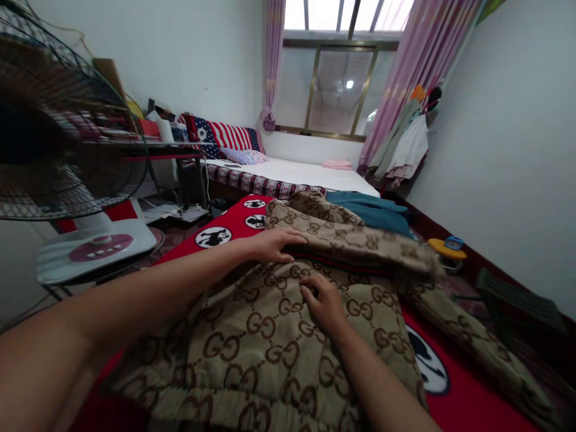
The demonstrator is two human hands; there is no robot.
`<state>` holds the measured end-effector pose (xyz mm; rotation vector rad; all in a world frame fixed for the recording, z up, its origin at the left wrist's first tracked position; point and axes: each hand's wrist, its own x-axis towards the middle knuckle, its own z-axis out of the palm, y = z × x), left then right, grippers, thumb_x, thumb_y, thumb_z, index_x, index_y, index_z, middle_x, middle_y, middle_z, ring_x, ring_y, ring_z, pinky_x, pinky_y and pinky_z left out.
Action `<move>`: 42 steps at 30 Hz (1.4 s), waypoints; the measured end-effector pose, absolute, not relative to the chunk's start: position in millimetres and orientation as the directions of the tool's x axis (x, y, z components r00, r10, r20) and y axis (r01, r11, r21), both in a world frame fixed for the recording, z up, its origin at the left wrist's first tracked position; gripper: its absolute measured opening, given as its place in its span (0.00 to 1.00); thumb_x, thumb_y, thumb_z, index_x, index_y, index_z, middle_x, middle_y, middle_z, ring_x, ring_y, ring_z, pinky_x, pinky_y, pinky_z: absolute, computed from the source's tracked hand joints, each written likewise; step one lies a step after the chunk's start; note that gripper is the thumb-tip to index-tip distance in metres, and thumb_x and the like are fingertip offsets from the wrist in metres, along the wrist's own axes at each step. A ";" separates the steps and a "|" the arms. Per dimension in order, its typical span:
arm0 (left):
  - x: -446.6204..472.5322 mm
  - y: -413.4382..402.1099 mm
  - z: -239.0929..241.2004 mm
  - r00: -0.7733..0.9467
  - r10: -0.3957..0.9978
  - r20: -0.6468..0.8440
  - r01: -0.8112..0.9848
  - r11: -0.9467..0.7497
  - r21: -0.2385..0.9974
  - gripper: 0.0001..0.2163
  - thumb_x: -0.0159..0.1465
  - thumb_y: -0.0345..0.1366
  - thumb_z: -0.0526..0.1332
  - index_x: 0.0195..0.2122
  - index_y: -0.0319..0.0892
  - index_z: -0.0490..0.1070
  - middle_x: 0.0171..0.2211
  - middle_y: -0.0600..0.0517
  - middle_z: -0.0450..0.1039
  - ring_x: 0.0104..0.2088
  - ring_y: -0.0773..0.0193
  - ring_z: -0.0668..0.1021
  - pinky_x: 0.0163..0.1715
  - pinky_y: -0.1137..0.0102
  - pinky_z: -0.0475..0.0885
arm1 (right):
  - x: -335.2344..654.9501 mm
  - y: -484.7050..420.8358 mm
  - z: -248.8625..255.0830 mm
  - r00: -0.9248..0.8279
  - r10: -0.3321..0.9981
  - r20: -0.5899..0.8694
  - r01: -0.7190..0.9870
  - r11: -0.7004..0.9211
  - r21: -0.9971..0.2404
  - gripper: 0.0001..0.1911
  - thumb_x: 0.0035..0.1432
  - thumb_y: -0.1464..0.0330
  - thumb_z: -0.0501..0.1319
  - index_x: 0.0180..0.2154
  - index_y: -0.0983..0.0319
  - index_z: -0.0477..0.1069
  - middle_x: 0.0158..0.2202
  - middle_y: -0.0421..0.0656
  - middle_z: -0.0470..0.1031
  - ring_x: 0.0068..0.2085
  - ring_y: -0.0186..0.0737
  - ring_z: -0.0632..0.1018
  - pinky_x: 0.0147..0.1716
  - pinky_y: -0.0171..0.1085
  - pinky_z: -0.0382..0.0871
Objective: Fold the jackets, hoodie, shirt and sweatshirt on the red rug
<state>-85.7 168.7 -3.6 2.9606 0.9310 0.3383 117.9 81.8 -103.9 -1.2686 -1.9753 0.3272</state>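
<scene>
A tan garment [270, 336] printed with brown interlocked letters lies spread on a red cover [468, 396] with round black-and-white pictures. Its upper part is folded over, showing a red and dark stripe along the fold. My left hand [272, 245] lies flat on that folded edge, fingers stretched out. Just below the fold my right hand [324, 303] rests on the cloth, its fingers curled and pinching the fabric. A teal garment [373, 210] lies behind the tan one.
A standing fan [58, 138] with a white base [96, 246] is close on the left. Beyond are a cluttered desk [166, 144], a bed [297, 174] with pillows under a window, clothes hanging [405, 144] on the right wall, and a yellow stool [445, 249].
</scene>
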 end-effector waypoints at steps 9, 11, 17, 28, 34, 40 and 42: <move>-218.6 94.3 -11.7 0.229 0.970 -0.085 0.965 -0.214 0.153 0.42 0.49 0.61 0.63 0.60 0.41 0.64 0.55 0.40 0.70 0.54 0.40 0.72 0.50 0.57 0.69 | 111.3 87.8 -102.9 -0.140 0.868 0.475 0.823 0.369 -0.432 0.11 0.59 0.70 0.57 0.43 0.60 0.73 0.54 0.49 0.65 0.33 0.36 0.77 0.38 0.39 0.71; -232.4 78.0 -15.8 0.229 0.961 -0.156 0.951 -0.187 0.244 0.36 0.49 0.58 0.64 0.56 0.41 0.69 0.51 0.42 0.74 0.51 0.42 0.75 0.47 0.60 0.70 | 108.7 92.6 -95.0 -0.174 0.869 0.464 0.890 0.340 -0.304 0.13 0.60 0.70 0.56 0.45 0.59 0.73 0.63 0.51 0.56 0.37 0.40 0.78 0.40 0.41 0.72; -234.5 61.6 3.7 0.289 0.943 -0.163 0.903 -0.212 0.372 0.20 0.49 0.41 0.65 0.44 0.40 0.74 0.41 0.46 0.77 0.43 0.50 0.77 0.42 0.65 0.71 | 106.7 136.0 -57.4 -0.255 0.928 0.271 0.952 0.290 -0.096 0.17 0.61 0.70 0.54 0.51 0.66 0.69 0.63 0.54 0.61 0.52 0.52 0.75 0.51 0.44 0.69; -111.9 39.4 17.1 0.738 0.549 -0.393 0.556 -0.164 0.815 0.34 0.54 0.46 0.67 0.61 0.44 0.64 0.43 0.48 0.78 0.38 0.58 0.80 0.32 0.71 0.75 | 139.2 195.0 -55.3 0.013 0.948 0.317 0.980 0.050 -0.191 0.26 0.60 0.65 0.58 0.56 0.72 0.64 0.69 0.57 0.48 0.62 0.56 0.64 0.58 0.45 0.61; -71.3 76.0 5.6 0.806 0.483 -0.342 0.514 -0.285 0.809 0.21 0.62 0.43 0.60 0.53 0.40 0.73 0.37 0.47 0.80 0.33 0.58 0.81 0.30 0.69 0.75 | 154.8 187.9 -108.6 0.002 0.961 0.276 0.986 0.044 -0.158 0.23 0.65 0.63 0.48 0.52 0.71 0.70 0.68 0.55 0.52 0.60 0.56 0.68 0.56 0.46 0.63; -57.4 157.6 -43.4 0.352 0.835 0.423 0.728 -0.528 0.437 0.22 0.65 0.41 0.58 0.59 0.39 0.67 0.59 0.42 0.68 0.59 0.54 0.69 0.59 0.61 0.64 | 168.4 197.3 -117.2 -0.005 0.905 0.425 0.908 0.182 -0.377 0.20 0.59 0.64 0.55 0.49 0.66 0.72 0.64 0.53 0.61 0.61 0.51 0.67 0.58 0.44 0.62; -60.2 171.7 -71.4 0.330 0.863 0.382 0.832 -0.457 0.314 0.28 0.66 0.48 0.55 0.64 0.39 0.60 0.65 0.41 0.58 0.65 0.50 0.61 0.63 0.56 0.56 | 173.5 197.6 -120.2 0.001 0.863 0.504 0.830 0.281 -0.482 0.19 0.57 0.64 0.56 0.46 0.67 0.74 0.60 0.55 0.67 0.59 0.50 0.69 0.58 0.45 0.62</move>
